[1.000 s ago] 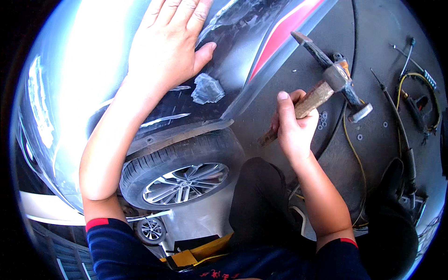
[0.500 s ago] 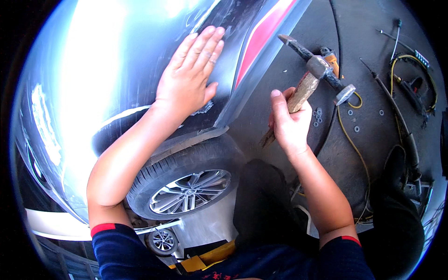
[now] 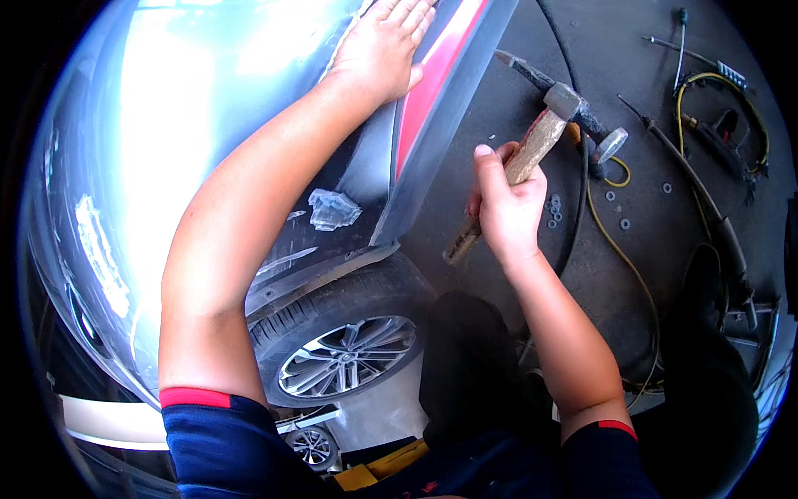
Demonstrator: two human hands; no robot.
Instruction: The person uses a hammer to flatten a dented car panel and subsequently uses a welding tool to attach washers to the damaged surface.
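Observation:
My left hand (image 3: 384, 46) lies flat on the car's dark, glossy body panel (image 3: 241, 125), fingers stretched out toward the far edge, beside a red light strip (image 3: 439, 71). The tips of the fingers come close to the picture's upper edge. Nearer to me on the panel, a rough, pale scraped patch (image 3: 334, 209) shows. In my right hand (image 3: 509, 204) is a hammer (image 3: 540, 137), gripped around its worn wooden handle. The hammer is held above the floor, with its dark head pointed at one end and a round, flat face at the other.
A car wheel (image 3: 347, 359) sits below the panel. Several washers (image 3: 554, 212) lie on the dark floor. Black and yellow hoses (image 3: 611, 241) and a cabled tool (image 3: 725, 141) spread out on the right. My dark-clothed knee (image 3: 465, 349) is by the wheel.
My left hand has slid farther up the panel, uncovering the scraped patch. My right hand still grips the hammer, now slightly farther left in view. The whole view has shifted a little.

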